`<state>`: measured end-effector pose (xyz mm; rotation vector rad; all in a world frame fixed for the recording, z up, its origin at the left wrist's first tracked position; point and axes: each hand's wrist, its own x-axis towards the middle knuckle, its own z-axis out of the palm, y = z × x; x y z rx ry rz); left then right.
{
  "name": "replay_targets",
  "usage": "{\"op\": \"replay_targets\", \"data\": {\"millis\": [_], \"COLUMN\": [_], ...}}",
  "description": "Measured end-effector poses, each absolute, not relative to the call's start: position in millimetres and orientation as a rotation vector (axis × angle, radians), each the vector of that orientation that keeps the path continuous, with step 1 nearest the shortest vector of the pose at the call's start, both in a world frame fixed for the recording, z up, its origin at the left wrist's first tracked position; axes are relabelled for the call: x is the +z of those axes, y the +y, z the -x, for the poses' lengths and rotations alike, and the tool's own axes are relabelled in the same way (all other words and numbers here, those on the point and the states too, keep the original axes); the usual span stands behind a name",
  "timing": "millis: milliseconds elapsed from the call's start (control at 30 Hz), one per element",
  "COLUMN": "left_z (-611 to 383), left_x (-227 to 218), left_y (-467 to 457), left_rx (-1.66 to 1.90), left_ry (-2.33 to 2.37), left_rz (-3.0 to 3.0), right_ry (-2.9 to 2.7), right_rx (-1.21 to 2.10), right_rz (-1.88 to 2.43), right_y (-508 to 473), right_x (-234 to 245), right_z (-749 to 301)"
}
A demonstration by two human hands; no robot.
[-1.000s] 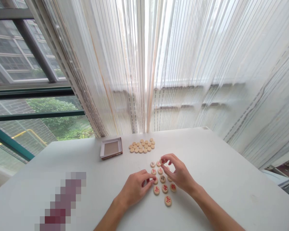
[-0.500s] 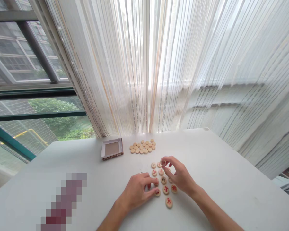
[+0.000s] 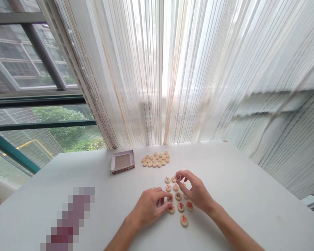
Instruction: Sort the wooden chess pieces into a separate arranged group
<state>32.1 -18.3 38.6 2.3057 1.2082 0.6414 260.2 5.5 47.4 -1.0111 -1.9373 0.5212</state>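
Note:
Between the thumb and fingers of my right hand [image 3: 196, 190] is a Chinese chess piece [image 3: 178, 177], held tilted so its marked face shows, above the far end of a group of pieces. My left hand [image 3: 151, 205] rests at the group's left side with thumb and forefinger apart. Its forefinger touches one piece [image 3: 170, 198], and its thumb tip is at the edge of a red-marked piece [image 3: 171, 209]. A black-marked piece [image 3: 178, 196] lies between the hands, and a red-marked piece [image 3: 184, 220] is nearest me. My right hand partly covers other pieces.
Farther back on the white table [image 3: 238, 195], several blank-faced round pieces [image 3: 155, 160] lie close together. Left of them is a shallow open box [image 3: 122, 161]. Striped curtains [image 3: 151, 87] hang behind the table's far edge. A pixelated patch [image 3: 68, 219] hides something at the left.
My left thumb has shifted slightly, showing more of the piece under it. My right hand keeps its piece in nearly the same spot. The whole view has moved a little.

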Motion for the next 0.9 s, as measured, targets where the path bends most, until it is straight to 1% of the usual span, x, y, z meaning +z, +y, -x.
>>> {"op": "replay_targets", "data": {"millis": [400, 633, 733, 900], "left_z": [-30.9, -30.1, -30.7, -36.5], "left_x": [38.1, 37.7, 36.5, 36.0], "left_y": [-17.8, -17.5, -16.6, -13.6], "left_rx": [0.637, 0.667, 0.768, 1.044], "left_ry": [1.212, 1.183, 1.174, 1.158], "left_rz": [-2.297, -2.267, -2.168, -1.782], "right_ry": [-1.939, -1.932, -1.936, -1.994], "right_rx": [0.552, 0.515, 0.542, 0.632], "right_rz": [1.009, 0.998, 1.002, 0.985], "right_y": [5.6, 5.7, 4.2, -3.8], "right_x": [47.3, 47.2, 47.9, 47.7], "right_z": [-259.7, -259.4, -258.4, -251.2]}}
